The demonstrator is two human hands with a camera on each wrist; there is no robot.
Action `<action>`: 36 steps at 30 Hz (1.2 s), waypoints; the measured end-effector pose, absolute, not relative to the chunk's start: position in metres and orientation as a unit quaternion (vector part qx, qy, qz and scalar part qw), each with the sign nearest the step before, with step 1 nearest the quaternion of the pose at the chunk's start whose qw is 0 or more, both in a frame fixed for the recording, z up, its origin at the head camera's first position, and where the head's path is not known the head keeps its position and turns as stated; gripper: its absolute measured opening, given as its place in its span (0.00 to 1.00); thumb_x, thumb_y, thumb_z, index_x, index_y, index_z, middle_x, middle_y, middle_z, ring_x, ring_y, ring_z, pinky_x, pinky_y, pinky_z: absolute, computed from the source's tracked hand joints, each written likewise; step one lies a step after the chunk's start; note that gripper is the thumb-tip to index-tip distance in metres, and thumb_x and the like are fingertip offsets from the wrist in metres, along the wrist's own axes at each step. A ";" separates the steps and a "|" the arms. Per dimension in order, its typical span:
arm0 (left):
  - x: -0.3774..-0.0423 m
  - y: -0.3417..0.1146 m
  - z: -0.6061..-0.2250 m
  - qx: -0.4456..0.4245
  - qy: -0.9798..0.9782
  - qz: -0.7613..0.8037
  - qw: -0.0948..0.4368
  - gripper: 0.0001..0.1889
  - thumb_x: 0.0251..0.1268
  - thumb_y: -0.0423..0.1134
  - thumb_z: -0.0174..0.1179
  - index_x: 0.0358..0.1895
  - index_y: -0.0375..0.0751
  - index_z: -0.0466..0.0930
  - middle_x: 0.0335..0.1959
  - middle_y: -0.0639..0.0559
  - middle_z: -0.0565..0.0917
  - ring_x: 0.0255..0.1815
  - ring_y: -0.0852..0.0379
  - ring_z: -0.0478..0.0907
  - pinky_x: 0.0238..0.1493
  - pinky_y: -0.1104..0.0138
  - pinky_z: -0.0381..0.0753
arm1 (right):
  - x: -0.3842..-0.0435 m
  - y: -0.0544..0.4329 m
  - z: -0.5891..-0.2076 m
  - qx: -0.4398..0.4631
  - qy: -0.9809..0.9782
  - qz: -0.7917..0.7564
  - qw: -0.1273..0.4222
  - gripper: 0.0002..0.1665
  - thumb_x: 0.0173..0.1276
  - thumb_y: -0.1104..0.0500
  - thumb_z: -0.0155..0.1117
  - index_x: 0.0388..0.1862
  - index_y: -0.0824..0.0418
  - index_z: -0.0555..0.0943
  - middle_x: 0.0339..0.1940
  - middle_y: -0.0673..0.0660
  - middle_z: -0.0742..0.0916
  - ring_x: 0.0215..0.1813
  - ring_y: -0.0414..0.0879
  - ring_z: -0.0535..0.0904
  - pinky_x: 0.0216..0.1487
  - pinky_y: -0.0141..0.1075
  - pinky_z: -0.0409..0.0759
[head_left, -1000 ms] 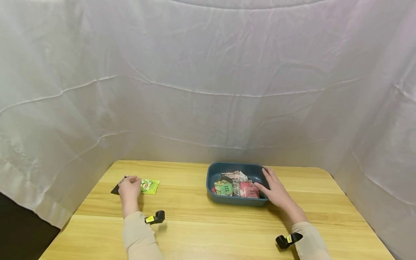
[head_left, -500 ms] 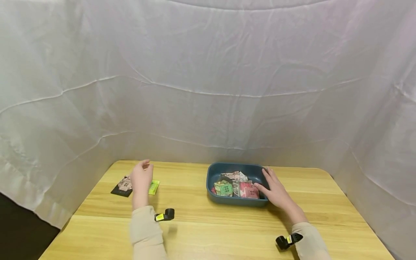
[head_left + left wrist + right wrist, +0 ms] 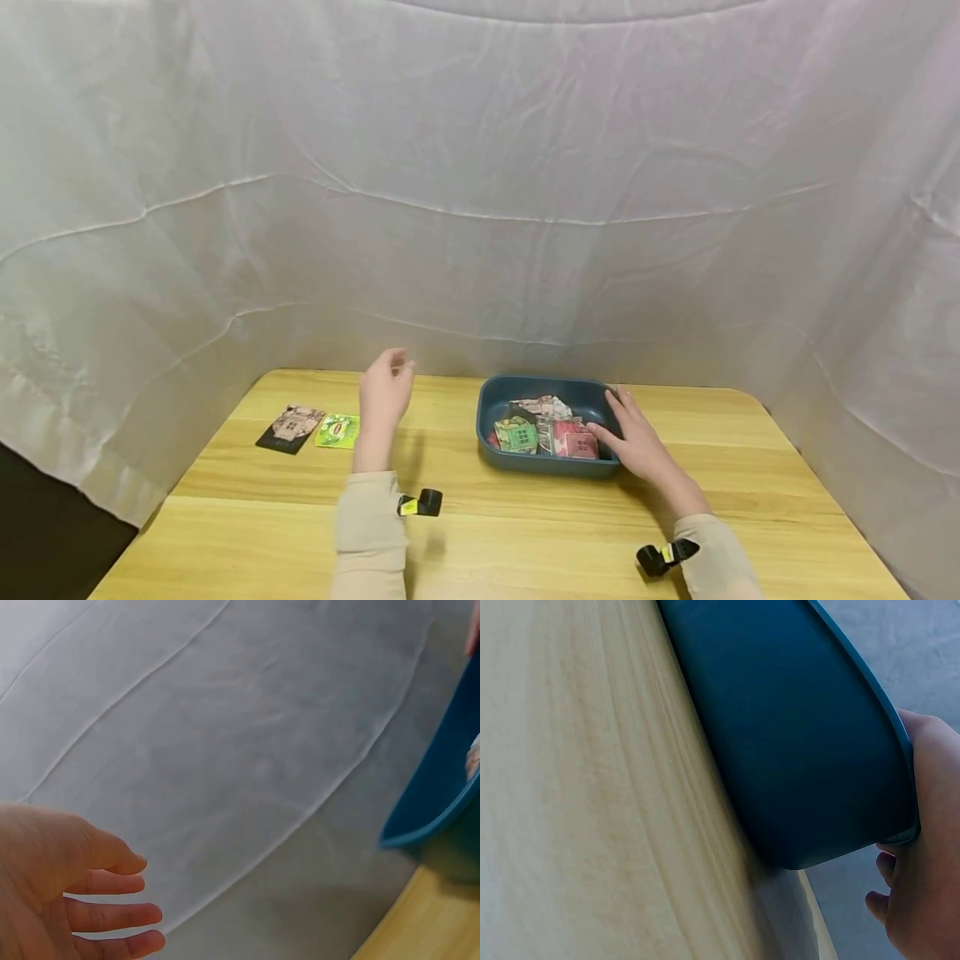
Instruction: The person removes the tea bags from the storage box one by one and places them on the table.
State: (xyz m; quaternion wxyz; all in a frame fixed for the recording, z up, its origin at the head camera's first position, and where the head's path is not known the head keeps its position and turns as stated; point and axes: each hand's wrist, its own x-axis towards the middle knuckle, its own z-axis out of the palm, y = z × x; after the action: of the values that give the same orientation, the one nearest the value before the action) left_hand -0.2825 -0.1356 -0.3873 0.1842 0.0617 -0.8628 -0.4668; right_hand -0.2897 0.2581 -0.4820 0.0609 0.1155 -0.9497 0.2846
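Note:
My left hand [image 3: 385, 392] is held above the table, left of a dark blue plastic box [image 3: 551, 467], with nothing in its loosely bent fingers. In the left wrist view the same hand [image 3: 71, 892] shows its thumb and fingers apart. My right hand [image 3: 637, 442] holds the right end of the box, thumb over the rim. In the box lie several tea bag packets, among them a green packet [image 3: 516, 434] and a pink packet [image 3: 576, 440]. On the table's left side are a green-yellow tea bag packet [image 3: 336, 430] and a brownish patterned packet [image 3: 294, 423] lying on a black packet [image 3: 276, 442].
The wooden table [image 3: 465, 533] has its back edge close behind the box. A pale grey cloth [image 3: 480, 250] hangs around the back and sides. A small black camera is strapped to each sleeve.
My left hand has left the patterned packet, which now lies on the black one, and moved right past the green-yellow packet toward the box. My right hand stays on the box.

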 end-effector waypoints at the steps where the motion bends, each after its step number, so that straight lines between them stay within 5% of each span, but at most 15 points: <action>1: -0.283 -0.130 -0.387 0.053 -0.865 -0.463 0.185 0.21 0.70 0.42 0.56 0.63 0.38 0.73 0.60 0.38 0.79 0.60 0.40 0.77 0.62 0.49 0.76 | -0.290 0.258 -0.482 0.115 -0.950 0.284 0.061 0.49 0.72 0.37 0.53 0.78 0.65 0.52 0.80 0.69 0.49 0.79 0.68 0.43 0.72 0.68 0.48; 13: -0.288 -0.067 -0.402 -0.061 -0.892 -0.418 0.160 0.24 0.67 0.40 0.60 0.64 0.39 0.72 0.63 0.40 0.77 0.65 0.40 0.73 0.66 0.49 0.71 | -0.290 0.259 -0.484 0.115 -0.950 0.285 0.061 0.49 0.72 0.37 0.52 0.79 0.63 0.51 0.80 0.68 0.49 0.79 0.68 0.43 0.73 0.68 0.49; 25: -0.288 -0.022 -0.434 -0.197 -0.926 -0.316 0.065 0.28 0.69 0.41 0.58 0.71 0.41 0.65 0.69 0.41 0.71 0.70 0.43 0.68 0.70 0.52 0.68 | -0.289 0.258 -0.483 0.115 -0.950 0.286 0.056 0.49 0.72 0.36 0.52 0.78 0.64 0.51 0.80 0.68 0.49 0.79 0.68 0.42 0.73 0.67 0.48; 36: -0.283 -0.003 -0.451 -0.204 -0.955 -0.212 0.046 0.28 0.67 0.42 0.60 0.70 0.45 0.67 0.66 0.43 0.75 0.66 0.44 0.73 0.65 0.54 0.74 | -0.289 0.259 -0.483 0.115 -0.950 0.285 0.057 0.49 0.72 0.36 0.52 0.79 0.64 0.51 0.80 0.67 0.49 0.79 0.68 0.42 0.73 0.67 0.48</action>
State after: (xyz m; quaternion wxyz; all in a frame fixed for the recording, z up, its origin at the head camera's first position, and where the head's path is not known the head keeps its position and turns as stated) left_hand -0.2834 -0.0029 -0.4510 0.0464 -0.2040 -0.9545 -0.2124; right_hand -0.2889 0.2586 -0.4830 0.0572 0.1153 -0.9497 0.2854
